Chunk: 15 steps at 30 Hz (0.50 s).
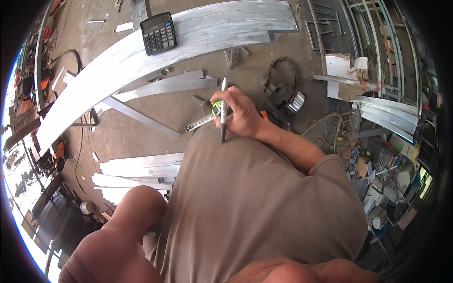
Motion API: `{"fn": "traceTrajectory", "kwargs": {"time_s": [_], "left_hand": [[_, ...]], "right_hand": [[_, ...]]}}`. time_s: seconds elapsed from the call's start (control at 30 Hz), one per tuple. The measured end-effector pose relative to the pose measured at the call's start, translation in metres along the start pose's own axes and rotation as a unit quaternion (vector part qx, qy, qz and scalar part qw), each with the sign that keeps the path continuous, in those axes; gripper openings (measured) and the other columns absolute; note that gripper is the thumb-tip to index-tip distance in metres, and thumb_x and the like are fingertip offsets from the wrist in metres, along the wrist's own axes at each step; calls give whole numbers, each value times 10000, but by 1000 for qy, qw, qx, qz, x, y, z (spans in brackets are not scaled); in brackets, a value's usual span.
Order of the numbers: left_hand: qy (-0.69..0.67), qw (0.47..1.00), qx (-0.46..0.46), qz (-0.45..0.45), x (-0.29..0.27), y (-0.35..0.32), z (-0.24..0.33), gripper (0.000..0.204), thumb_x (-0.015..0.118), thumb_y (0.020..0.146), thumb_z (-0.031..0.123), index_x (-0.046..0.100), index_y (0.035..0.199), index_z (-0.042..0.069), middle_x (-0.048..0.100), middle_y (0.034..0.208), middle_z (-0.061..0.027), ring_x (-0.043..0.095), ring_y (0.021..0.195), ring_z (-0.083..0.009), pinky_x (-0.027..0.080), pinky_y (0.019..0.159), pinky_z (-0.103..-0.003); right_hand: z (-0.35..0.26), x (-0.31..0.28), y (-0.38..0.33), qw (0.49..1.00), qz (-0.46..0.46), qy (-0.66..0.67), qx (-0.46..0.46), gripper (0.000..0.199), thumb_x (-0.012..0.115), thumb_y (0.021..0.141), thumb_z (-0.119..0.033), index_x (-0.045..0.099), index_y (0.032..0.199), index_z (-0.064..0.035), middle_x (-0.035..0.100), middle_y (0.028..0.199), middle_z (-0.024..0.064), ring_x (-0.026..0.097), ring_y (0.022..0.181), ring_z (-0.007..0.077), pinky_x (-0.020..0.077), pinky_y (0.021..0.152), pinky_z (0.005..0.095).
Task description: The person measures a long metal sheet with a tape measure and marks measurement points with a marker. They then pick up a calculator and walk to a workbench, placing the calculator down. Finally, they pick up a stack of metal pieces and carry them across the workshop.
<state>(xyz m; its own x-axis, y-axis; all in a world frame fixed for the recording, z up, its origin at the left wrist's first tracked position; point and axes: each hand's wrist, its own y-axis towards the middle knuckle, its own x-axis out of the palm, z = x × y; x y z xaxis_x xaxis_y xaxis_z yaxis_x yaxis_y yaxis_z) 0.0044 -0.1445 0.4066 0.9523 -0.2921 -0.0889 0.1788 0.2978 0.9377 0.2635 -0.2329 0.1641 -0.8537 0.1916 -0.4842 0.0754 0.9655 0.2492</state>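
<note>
My right hand is closed in front of my shirt. It holds a silver pen-like tool with a thin pointed tip at the top and a black lower end. In the same grip is a green and black tape measure, with a short length of its blade out to the left. My left arm is bent up close to the camera, so my left hand looms large at the lower left, its fingers hidden. Ahead, a black calculator rests on long silver metal strips.
Loose metal strips lie on the floor beyond my hand, and a stack of pale strips lies to my left. At the right are a coiled cable, a shiny metal roll, a metal rack and cluttered scrap.
</note>
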Motion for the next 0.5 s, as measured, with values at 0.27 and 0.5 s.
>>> {"fn": "traceTrajectory", "kwargs": {"time_s": [0.27,0.5], "left_hand": [[-10,1000,5,-7,52,25,-24,532,706,911,262,595,1341,-30,647,1263,-203,642,1143,-343,537,977,-452],[-2,1000,-16,-9,94,39,-42,545,651,970,303,554,1385,-37,631,1289,-211,631,1160,-328,525,997,-438]], "right_hand": [[38,-45,21,999,4,30,21,538,828,715,-77,610,1201,-151,683,1001,25,627,896,286,532,813,422],[66,-75,37,997,-19,61,41,543,830,710,-92,613,1202,-172,686,1006,9,627,910,283,530,827,424]]}}
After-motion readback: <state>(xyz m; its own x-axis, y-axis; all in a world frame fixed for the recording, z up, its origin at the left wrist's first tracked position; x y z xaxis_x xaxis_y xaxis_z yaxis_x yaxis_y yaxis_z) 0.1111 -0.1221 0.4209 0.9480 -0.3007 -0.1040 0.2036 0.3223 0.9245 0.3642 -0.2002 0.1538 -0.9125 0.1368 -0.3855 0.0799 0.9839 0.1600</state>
